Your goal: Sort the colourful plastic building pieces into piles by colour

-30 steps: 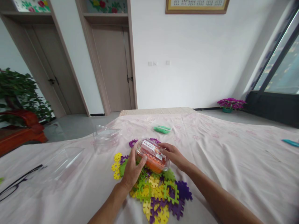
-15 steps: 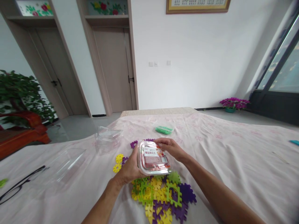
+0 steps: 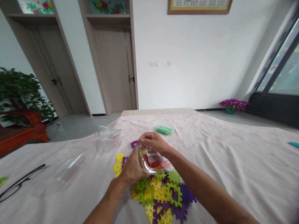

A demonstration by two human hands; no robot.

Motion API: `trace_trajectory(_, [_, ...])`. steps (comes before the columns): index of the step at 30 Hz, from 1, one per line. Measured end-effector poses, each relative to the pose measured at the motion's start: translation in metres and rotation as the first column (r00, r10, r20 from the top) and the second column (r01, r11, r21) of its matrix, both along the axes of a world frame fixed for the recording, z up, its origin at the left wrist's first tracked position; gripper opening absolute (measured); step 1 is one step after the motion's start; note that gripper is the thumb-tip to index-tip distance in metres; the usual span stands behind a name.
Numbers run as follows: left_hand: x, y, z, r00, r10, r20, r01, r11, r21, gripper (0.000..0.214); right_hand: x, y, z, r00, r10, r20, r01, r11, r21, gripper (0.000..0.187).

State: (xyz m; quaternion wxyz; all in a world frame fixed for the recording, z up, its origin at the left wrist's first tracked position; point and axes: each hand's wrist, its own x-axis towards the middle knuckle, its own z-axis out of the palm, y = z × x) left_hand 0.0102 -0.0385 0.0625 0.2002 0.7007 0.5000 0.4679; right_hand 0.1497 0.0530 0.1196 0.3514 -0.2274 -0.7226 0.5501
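My left hand [image 3: 132, 166] grips the left side of a clear plastic container [image 3: 155, 163] with a printed label and red contents, held tilted above the cloth. Across its top reaches my right hand [image 3: 155, 141], its fingers pinched at the far left corner of the rim; the fingertips are partly hidden. Below the container lies a pile of toothed plastic building pieces, with yellow pieces [image 3: 161, 194], green pieces [image 3: 174, 194] and purple pieces [image 3: 181, 211]. More yellow discs [image 3: 117, 167] and a purple piece [image 3: 134, 143] lie to the left of and beyond my hands.
A clear box with green contents [image 3: 164, 130] stands farther back. Empty clear plastic boxes [image 3: 108, 138] and a clear tray [image 3: 67, 165] lie left, near black-framed glasses [image 3: 21, 182]. A pale flowered cloth [image 3: 221, 155] covers the table. At the right edge lies a blue object [image 3: 293, 144].
My right hand has moved left across the lid, from the far right edge to the far left corner. The container has tilted a little, and my left hand keeps its hold.
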Motion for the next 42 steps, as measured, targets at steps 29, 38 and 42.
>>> trace_trajectory(29, [-0.012, 0.012, -0.039, 0.977, 0.081, 0.195, -0.07, 0.996, -0.062, 0.093, 0.036, -0.002, 0.01, 0.764, -0.512, -0.393, 0.645, 0.636, 0.424, 0.042])
trace_trajectory(38, [-0.023, 0.012, -0.024, 0.987, 0.063, 0.15, -0.078, 0.992, 0.094, 0.1, 0.083, 0.026, 0.005, 0.504, -0.594, -0.627, 0.785, 0.618, 0.045, 0.04])
trace_trajectory(42, [-0.026, 0.007, 0.004, 0.981, 0.149, -0.124, -0.098, 0.933, 0.347, 0.098, 0.086, 0.026, 0.006, 0.497, -0.605, -0.623, 0.819, 0.564, 0.106, 0.041])
